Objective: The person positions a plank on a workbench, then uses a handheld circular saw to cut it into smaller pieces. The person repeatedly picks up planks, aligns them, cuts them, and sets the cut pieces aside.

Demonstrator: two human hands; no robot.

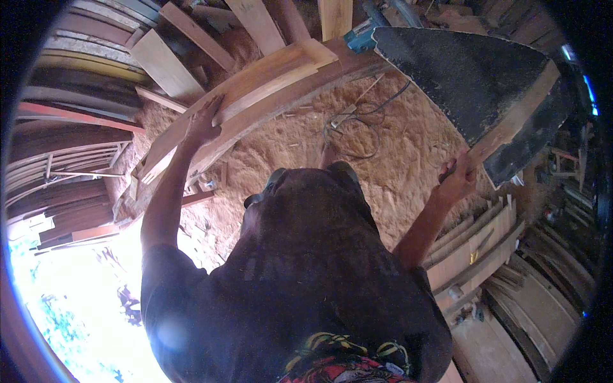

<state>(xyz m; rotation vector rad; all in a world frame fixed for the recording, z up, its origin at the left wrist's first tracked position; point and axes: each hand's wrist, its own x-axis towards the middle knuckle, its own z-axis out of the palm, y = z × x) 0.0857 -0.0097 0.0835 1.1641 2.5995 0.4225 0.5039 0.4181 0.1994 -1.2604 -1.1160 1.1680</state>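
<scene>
My left hand [204,124] lies on a long pale wooden board [268,71], with its fingers stretched out. The board rests on a narrow wooden bench [281,105] that runs from lower left to upper right. At the right, my right hand [457,175] is closed round the lower end of a wooden strip [516,121]. That strip runs across a large black flat panel [447,76] with ragged edges, which is held up in the air. Part of the bench's far right end is hidden behind the panel.
A blue power tool [361,36] sits at the bench's far end. A dark cable [367,153] lies looped on the sawdust-covered floor [281,147]. Loose planks [167,67] are piled beyond the bench, and boards [476,246] lean at the lower right. Bright daylight enters at lower left.
</scene>
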